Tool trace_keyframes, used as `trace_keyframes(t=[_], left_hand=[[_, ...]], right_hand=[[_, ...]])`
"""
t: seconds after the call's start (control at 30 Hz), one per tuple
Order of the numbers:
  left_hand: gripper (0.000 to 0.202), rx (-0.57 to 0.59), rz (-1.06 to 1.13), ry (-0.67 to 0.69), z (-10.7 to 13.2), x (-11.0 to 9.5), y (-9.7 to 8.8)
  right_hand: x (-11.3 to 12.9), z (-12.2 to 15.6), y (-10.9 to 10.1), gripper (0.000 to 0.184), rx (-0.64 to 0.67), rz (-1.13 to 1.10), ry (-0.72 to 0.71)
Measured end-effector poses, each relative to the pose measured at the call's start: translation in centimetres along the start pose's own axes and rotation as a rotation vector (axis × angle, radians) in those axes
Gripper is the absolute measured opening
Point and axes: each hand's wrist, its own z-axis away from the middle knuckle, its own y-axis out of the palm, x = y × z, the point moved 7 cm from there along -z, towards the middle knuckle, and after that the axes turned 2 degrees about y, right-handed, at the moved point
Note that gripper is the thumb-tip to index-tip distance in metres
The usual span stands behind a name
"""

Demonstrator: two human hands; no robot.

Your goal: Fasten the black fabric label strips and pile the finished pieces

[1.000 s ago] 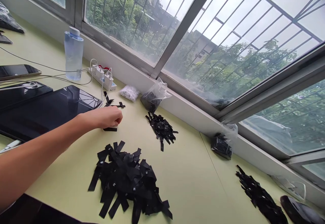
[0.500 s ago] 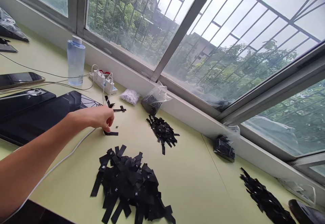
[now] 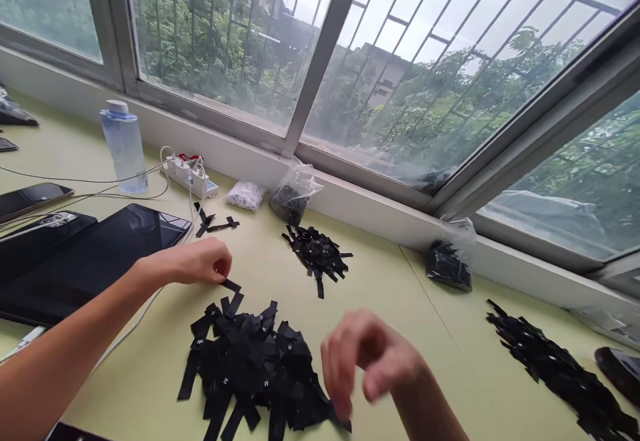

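Observation:
My left hand (image 3: 203, 261) rests on the table with its fingers pinched on the end of a black fabric size label (image 3: 231, 286), a short ribbon-like strip. Just in front of it lies a large heap of black labels (image 3: 255, 368), several printed with a white M. Over the heap's right edge is my right hand (image 3: 373, 354), slightly blurred. Its fingers curl downward and stand apart from the thumb, with nothing visible between them. A smaller pile of black labels (image 3: 317, 251) lies farther back. A few loose black strips (image 3: 223, 224) are beyond my left hand.
A tablet (image 3: 125, 248), phone (image 3: 33, 199) and cables lie left. Behind stand a water bottle (image 3: 125, 151), power strip (image 3: 190, 178), white packet (image 3: 245, 196) and bag of black pieces (image 3: 290, 201). Another bag (image 3: 450, 264) and long label pile (image 3: 560, 368) are right.
My right hand has come into view from the lower right, over the large heap. My left hand has shifted slightly toward the heap, and its label now slants. The camera view has turned a little.

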Motion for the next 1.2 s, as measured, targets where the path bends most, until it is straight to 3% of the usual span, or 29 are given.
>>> trace_keyframes(t=[0.07,0.17,0.23,0.33,0.4,0.5,0.73,0.9,1.2], left_hand=[[0.011,-0.093,0.013,0.070,-0.3,-1.8,-0.3],[0.010,-0.264,0.021,0.234,-0.7,-5.2,-0.5],[0.010,-0.386,0.001,0.368,-0.5,-7.5,-0.2],[0.013,-0.475,-0.027,0.576,0.2,-10.2,1.0],[0.014,-0.522,-0.058,0.650,0.6,-11.2,1.6],[0.013,-0.548,-0.088,0.694,0.8,-11.6,2.2],[0.007,-0.573,-0.088,0.689,0.6,-11.3,2.4],[0.010,-0.550,-0.114,0.695,0.5,-11.4,2.9],[0.011,-0.550,-0.239,0.747,0.8,-12.3,3.5]], right_hand=[[-2.6,-0.9,2.3,0.037,0.053,-0.145,0.195],[-5.6,-1.8,3.3,0.024,-0.259,0.009,0.383],[-5.9,-2.0,4.0,0.023,-0.362,0.098,0.381],[-4.8,-2.3,5.0,0.042,-0.363,0.200,0.276],[-3.9,-2.3,5.3,0.030,-0.349,0.246,0.201],[-2.9,-2.0,5.5,0.003,-0.368,0.307,0.110],[-1.7,-0.2,5.8,0.012,-0.435,0.478,-0.057],[-1.7,0.1,5.9,0.012,-0.436,0.467,-0.080],[-2.1,0.2,5.9,0.027,-0.364,0.461,-0.113]])
